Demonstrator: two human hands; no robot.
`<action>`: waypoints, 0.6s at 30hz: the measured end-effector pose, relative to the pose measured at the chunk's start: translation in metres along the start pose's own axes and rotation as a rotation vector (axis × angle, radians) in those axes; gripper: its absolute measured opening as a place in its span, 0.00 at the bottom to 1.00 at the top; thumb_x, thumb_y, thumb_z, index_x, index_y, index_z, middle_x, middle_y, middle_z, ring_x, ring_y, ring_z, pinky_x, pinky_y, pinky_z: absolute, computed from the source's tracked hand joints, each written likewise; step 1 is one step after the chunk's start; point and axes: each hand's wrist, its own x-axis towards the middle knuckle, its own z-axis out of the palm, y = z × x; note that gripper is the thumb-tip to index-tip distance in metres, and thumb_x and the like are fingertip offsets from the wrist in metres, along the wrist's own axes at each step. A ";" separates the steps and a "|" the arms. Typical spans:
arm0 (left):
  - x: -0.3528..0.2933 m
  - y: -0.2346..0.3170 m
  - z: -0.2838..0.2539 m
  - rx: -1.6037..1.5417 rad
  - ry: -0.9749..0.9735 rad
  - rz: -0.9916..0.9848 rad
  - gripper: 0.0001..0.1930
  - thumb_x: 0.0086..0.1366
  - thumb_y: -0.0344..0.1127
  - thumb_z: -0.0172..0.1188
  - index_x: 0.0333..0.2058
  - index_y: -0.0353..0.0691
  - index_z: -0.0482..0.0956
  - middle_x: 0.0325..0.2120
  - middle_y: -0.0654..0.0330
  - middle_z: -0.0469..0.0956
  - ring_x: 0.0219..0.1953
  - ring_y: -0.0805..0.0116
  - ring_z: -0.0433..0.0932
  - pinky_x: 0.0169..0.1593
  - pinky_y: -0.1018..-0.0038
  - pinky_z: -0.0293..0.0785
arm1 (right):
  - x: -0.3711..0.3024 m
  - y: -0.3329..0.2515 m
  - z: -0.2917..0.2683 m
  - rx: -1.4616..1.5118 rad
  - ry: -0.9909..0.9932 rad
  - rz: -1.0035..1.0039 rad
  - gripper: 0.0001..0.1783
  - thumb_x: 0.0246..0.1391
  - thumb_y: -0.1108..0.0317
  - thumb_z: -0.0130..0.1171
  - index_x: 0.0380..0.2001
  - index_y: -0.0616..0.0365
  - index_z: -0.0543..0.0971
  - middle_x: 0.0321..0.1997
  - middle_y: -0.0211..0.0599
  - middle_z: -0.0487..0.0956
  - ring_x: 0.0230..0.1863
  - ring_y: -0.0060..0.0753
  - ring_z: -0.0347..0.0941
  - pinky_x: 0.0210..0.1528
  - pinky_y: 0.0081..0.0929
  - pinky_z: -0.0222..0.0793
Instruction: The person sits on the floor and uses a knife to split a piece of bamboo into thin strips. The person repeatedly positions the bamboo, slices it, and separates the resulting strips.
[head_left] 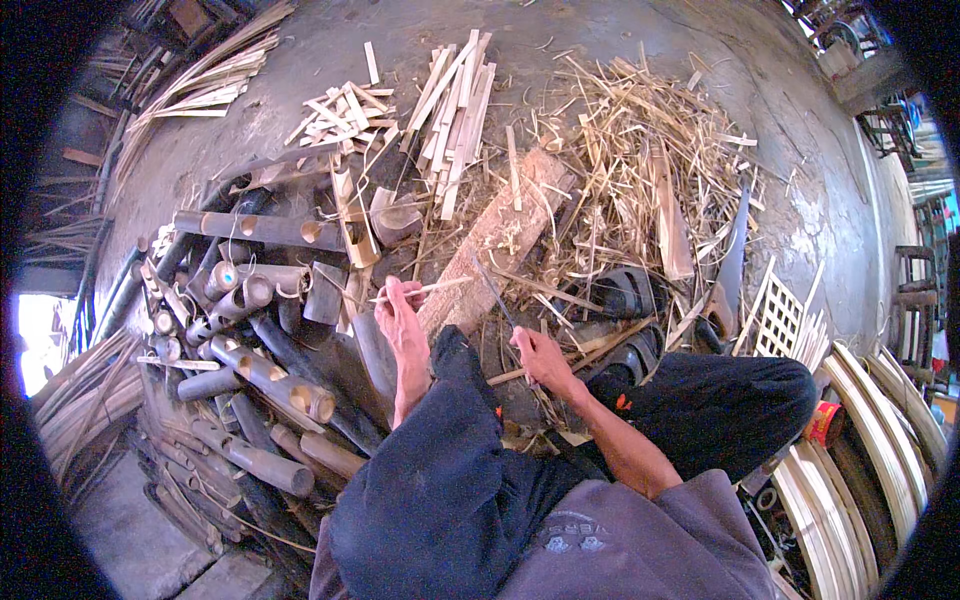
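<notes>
My left hand (402,318) is closed, pinching a thin pale bamboo strip (448,285) whose free end lies over a worn wooden plank (497,238). My right hand (543,358) is wrapped round the handle of a knife (494,288). Its narrow dark blade points up and to the left, over the plank near the strip's tip. Shavings lie on the plank, along with another short strip (514,170) at its far end. The knife's handle is mostly hidden in my fingers.
Cut bamboo tubes (265,375) are heaped on the left. Bundled strips (460,115) and short pieces (345,112) lie beyond the plank. A large shavings pile (640,160) and a saw (738,235) are to the right, with a woven lattice (778,318) and curved slats (825,500) nearer.
</notes>
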 end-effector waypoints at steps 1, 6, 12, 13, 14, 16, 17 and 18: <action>0.000 0.000 -0.004 0.082 -0.038 0.071 0.23 0.71 0.48 0.45 0.34 0.31 0.76 0.25 0.58 0.77 0.31 0.69 0.77 0.38 0.76 0.72 | -0.003 0.000 0.005 -0.161 0.058 -0.128 0.23 0.66 0.50 0.41 0.33 0.61 0.72 0.17 0.40 0.67 0.18 0.32 0.69 0.22 0.35 0.63; -0.010 0.004 -0.005 0.368 -0.183 -0.184 0.26 0.71 0.48 0.44 0.40 0.23 0.75 0.32 0.48 0.79 0.29 0.67 0.80 0.31 0.71 0.75 | -0.019 -0.025 0.025 -0.297 0.006 -0.378 0.21 0.64 0.54 0.45 0.31 0.64 0.71 0.22 0.54 0.69 0.26 0.49 0.69 0.32 0.40 0.64; -0.012 -0.010 0.008 0.125 -0.150 -0.108 0.19 0.72 0.40 0.44 0.42 0.27 0.77 0.35 0.48 0.80 0.32 0.63 0.82 0.37 0.73 0.79 | 0.005 -0.016 0.001 -0.359 0.060 -0.089 0.29 0.64 0.46 0.40 0.37 0.63 0.76 0.33 0.59 0.77 0.40 0.65 0.73 0.43 0.50 0.67; -0.006 -0.022 0.010 0.117 -0.189 -0.051 0.18 0.72 0.39 0.45 0.42 0.28 0.77 0.36 0.48 0.80 0.32 0.63 0.81 0.34 0.72 0.79 | 0.005 -0.009 0.002 -0.391 0.062 -0.123 0.28 0.64 0.47 0.39 0.35 0.64 0.76 0.31 0.59 0.77 0.38 0.64 0.73 0.41 0.49 0.67; -0.001 -0.038 0.015 0.106 -0.221 0.006 0.17 0.71 0.39 0.45 0.43 0.29 0.77 0.38 0.48 0.80 0.32 0.63 0.81 0.32 0.72 0.78 | 0.001 -0.002 0.002 -0.427 0.060 -0.160 0.27 0.65 0.49 0.39 0.34 0.64 0.75 0.29 0.59 0.76 0.36 0.63 0.73 0.40 0.47 0.66; -0.007 -0.063 0.011 0.161 -0.183 0.095 0.15 0.70 0.37 0.46 0.45 0.32 0.74 0.35 0.50 0.78 0.33 0.62 0.79 0.35 0.68 0.76 | 0.001 0.005 0.015 -0.424 0.073 -0.098 0.27 0.65 0.50 0.38 0.37 0.63 0.76 0.34 0.60 0.77 0.40 0.62 0.73 0.43 0.46 0.67; -0.011 -0.081 0.017 0.193 -0.165 0.149 0.14 0.70 0.36 0.46 0.45 0.33 0.73 0.34 0.51 0.77 0.33 0.61 0.78 0.36 0.67 0.75 | 0.009 0.022 0.022 -0.616 0.064 -0.006 0.25 0.66 0.53 0.37 0.39 0.62 0.77 0.38 0.60 0.77 0.43 0.60 0.74 0.44 0.44 0.68; -0.015 -0.100 0.023 0.222 -0.133 0.193 0.13 0.69 0.36 0.46 0.46 0.34 0.71 0.33 0.52 0.76 0.34 0.61 0.77 0.38 0.65 0.74 | 0.007 0.043 0.023 -0.318 0.008 -0.366 0.22 0.66 0.56 0.38 0.39 0.61 0.77 0.39 0.55 0.79 0.43 0.52 0.76 0.43 0.42 0.68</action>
